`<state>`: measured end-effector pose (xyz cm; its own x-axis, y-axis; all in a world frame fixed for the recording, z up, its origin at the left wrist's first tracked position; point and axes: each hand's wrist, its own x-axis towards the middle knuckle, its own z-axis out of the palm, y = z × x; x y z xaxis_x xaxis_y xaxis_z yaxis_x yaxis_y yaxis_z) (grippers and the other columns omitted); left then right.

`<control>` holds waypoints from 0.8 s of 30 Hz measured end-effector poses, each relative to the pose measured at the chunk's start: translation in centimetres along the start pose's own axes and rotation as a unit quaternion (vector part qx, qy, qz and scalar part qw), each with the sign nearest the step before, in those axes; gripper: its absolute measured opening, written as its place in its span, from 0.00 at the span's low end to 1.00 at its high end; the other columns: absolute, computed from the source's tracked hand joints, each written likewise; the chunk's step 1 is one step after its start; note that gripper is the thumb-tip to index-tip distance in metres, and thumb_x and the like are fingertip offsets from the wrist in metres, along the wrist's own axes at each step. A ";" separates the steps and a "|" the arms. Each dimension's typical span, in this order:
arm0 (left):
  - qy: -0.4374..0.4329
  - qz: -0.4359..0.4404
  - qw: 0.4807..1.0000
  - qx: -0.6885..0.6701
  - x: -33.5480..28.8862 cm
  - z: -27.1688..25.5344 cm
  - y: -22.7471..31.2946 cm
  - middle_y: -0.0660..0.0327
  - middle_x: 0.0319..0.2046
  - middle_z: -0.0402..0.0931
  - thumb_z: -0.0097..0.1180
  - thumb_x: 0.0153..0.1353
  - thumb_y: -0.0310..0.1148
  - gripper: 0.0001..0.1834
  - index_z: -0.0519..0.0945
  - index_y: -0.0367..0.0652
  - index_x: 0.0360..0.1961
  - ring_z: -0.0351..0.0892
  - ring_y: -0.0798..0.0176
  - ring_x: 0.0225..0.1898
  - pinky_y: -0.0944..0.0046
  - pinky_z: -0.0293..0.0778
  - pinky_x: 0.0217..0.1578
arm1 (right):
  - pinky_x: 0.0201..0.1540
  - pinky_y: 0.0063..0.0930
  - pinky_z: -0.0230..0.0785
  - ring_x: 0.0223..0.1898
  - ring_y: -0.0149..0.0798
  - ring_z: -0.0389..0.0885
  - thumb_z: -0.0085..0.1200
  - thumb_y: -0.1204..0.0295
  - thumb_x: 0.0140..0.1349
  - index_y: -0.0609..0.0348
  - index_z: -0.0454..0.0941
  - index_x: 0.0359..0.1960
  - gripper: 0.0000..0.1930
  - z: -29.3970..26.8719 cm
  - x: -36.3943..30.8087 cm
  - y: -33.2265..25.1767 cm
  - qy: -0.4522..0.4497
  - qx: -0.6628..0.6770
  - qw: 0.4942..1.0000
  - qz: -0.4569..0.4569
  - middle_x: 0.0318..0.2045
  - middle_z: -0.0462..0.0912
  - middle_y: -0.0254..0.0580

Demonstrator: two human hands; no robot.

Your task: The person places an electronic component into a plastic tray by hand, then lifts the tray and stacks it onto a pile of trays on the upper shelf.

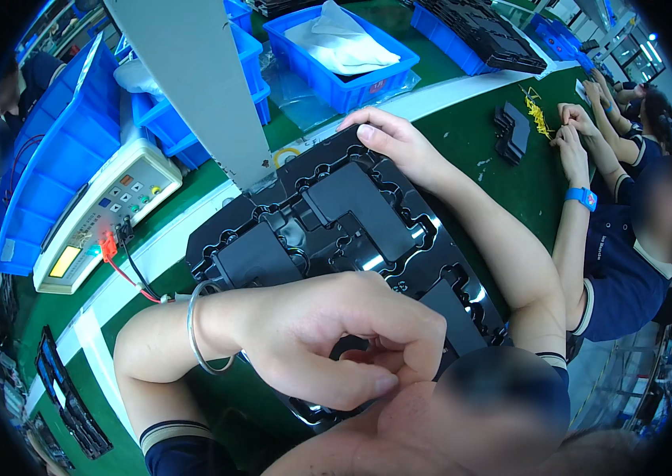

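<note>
A black moulded plastic tray (292, 228) lies on the green table in front of me, with flat black block-shaped parts (356, 210) seated in its pockets. My right hand (399, 147) grips the tray's far edge, thumb on top and fingers bent over the rim. Above the near part of the tray hangs my left hand (344, 333), a metal bangle (193, 329) round its wrist. Its fingers are curled in and the thumb meets them; whatever may be between them is hidden. My left forearm and hand cover part of the tray.
A grey post (197, 79) rises behind the tray. Left of it stands a pale tester box (106, 218) with red and black cables. Blue bins (344, 91) line the back. At right, beside black parts (512, 133) and yellow pieces (538, 115), are a co-worker's hands (572, 131).
</note>
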<state>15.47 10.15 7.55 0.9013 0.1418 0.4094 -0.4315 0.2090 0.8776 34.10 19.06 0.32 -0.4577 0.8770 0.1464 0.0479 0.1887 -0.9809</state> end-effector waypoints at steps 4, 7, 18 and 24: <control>-0.020 0.008 1.000 -0.008 0.2 -0.1 -0.2 0.59 0.14 0.65 0.48 0.48 0.25 0.06 0.72 0.32 0.20 0.61 0.61 0.12 0.69 0.53 0.12 | 0.40 0.17 0.61 0.34 0.21 0.67 0.44 0.64 0.60 0.60 0.70 0.39 0.13 -0.2 -0.1 0.1 0.003 -0.013 1.000 0.010 0.30 0.71 0.30; -0.034 -0.007 0.999 -0.029 -0.1 0.2 -0.4 0.59 0.12 0.63 0.47 0.47 0.23 0.05 0.71 0.31 0.19 0.59 0.61 0.11 0.67 0.52 0.12 | 0.39 0.17 0.61 0.33 0.21 0.67 0.44 0.64 0.60 0.60 0.70 0.39 0.13 -0.1 -0.1 0.1 0.005 0.000 1.000 0.002 0.29 0.71 0.29; 0.021 -0.010 1.000 -0.021 0.1 -0.6 0.2 0.52 0.26 0.76 0.47 0.48 0.21 0.09 0.78 0.31 0.30 0.72 0.64 0.18 0.71 0.62 0.17 | 0.44 0.20 0.59 0.38 0.25 0.67 0.42 0.62 0.60 0.59 0.70 0.39 0.14 -0.8 0.2 0.9 -0.016 -0.033 0.999 0.002 0.34 0.70 0.32; 0.029 0.012 0.999 -0.041 0.2 -0.2 0.0 0.46 0.32 0.76 0.47 0.47 0.18 0.11 0.76 0.27 0.34 0.78 0.58 0.29 0.68 0.71 0.28 | 0.40 0.17 0.59 0.35 0.21 0.66 0.43 0.64 0.60 0.58 0.70 0.40 0.12 -0.7 0.3 1.2 -0.016 0.000 1.000 0.000 0.31 0.70 0.29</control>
<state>15.68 10.38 7.58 0.8878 0.2023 0.4135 -0.4571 0.2822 0.8434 34.69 19.86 -0.75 -0.4858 0.8624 0.1425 0.0484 0.1893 -0.9807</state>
